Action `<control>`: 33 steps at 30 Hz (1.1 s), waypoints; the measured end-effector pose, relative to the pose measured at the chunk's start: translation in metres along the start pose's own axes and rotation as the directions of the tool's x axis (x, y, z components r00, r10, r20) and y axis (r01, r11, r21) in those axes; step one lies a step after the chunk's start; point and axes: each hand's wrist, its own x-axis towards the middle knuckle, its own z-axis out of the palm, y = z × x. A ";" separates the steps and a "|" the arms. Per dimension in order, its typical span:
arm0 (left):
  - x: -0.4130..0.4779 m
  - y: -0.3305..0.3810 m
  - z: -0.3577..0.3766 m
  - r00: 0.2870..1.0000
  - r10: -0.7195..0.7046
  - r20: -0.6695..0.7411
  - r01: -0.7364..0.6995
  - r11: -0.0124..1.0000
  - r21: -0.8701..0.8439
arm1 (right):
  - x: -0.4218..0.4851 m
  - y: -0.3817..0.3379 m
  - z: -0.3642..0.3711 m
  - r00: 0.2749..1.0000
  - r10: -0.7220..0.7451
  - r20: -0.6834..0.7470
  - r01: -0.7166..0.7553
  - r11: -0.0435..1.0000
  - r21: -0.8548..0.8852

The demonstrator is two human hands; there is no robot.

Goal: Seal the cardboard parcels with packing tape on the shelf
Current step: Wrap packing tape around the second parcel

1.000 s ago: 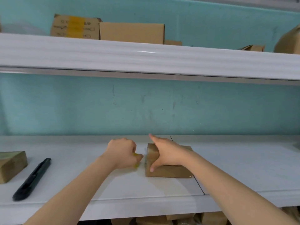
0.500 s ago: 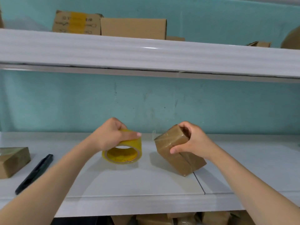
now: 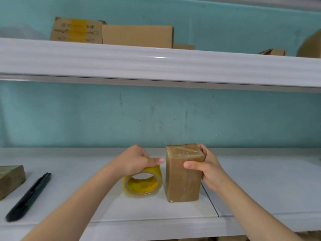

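A small brown cardboard parcel [image 3: 180, 181] stands upright on its end on the white shelf [image 3: 260, 185], with shiny clear tape across its top. My right hand [image 3: 206, 169] grips its upper right side, thumb across the front face. Just left of it, a yellowish roll of packing tape [image 3: 144, 184] stands on edge on the shelf. My left hand [image 3: 137, 160] holds the roll from above, thumb pointing toward the parcel.
A black utility knife [image 3: 28, 196] lies at the left of the shelf, with another taped parcel [image 3: 10, 179] at the far left edge. Several cardboard boxes [image 3: 137, 36] sit on the upper shelf [image 3: 156, 65]. A seam in the shelf surface runs under my right forearm.
My right hand has turned the parcel from lying flat, through a tilt, to standing on end. My left hand has brought the tape roll close beside it.
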 end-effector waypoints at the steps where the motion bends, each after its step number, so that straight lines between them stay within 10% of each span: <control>1: 0.003 0.003 0.004 1.000 -0.009 0.022 0.009 1.000 0.004 | 0.001 0.000 -0.001 1.000 0.020 0.005 -0.020 1.000 0.017; 7: 0.017 0.013 0.013 0.994 -0.065 0.087 0.065 0.998 0.006 | 0.003 -0.018 -0.012 0.979 0.177 0.104 -0.147 0.958 -0.247; 11: 0.018 0.009 0.014 0.994 -0.053 0.093 0.053 0.999 -0.003 | 0.007 -0.069 -0.015 0.965 0.200 0.167 0.040 0.520 -0.853; 17: 0.023 0.006 0.014 0.992 -0.071 0.104 0.078 0.995 -0.062 | 0.006 -0.076 0.037 0.902 0.207 0.378 0.395 -0.042 -0.918; 27: 0.024 -0.001 0.016 0.993 0.005 0.114 0.009 0.993 -0.117 | 0.034 -0.068 0.064 0.906 0.282 0.316 0.340 -0.039 -0.940; 33: 0.000 -0.042 0.020 0.959 0.197 0.205 0.028 0.652 -0.758 | 0.033 -0.074 0.043 0.947 0.156 0.279 0.245 0.208 -0.947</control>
